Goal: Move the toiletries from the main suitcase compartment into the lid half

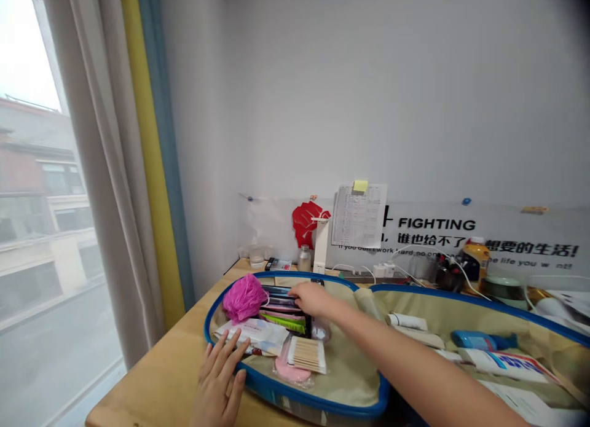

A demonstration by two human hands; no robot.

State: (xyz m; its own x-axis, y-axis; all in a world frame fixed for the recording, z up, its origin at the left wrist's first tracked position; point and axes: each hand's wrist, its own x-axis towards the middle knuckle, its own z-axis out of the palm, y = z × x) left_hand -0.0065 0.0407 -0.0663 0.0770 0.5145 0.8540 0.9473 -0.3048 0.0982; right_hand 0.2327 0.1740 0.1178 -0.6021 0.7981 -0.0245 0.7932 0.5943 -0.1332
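Note:
An open toiletry bag with blue piping (318,401) and beige lining lies on a wooden desk (161,378). My left hand (220,378) rests flat, fingers spread, on the bag's near left rim beside a white packet (258,335). My right hand (311,299) reaches across into the bag, its fingers curled on a stack of flat coloured sachets (282,310). A pink bath pouf (244,298) sits to the left of the stack. A pack of cotton swabs (306,354) lies on a pink pad in front of it.
The bag's right half holds a blue tube (482,340), a white tube (405,321) and a toothpaste tube (507,360). Bottles, cables, a jar and a white stand line the wall under a "FIGHTING" banner (436,224). A window with curtains (115,169) is at left.

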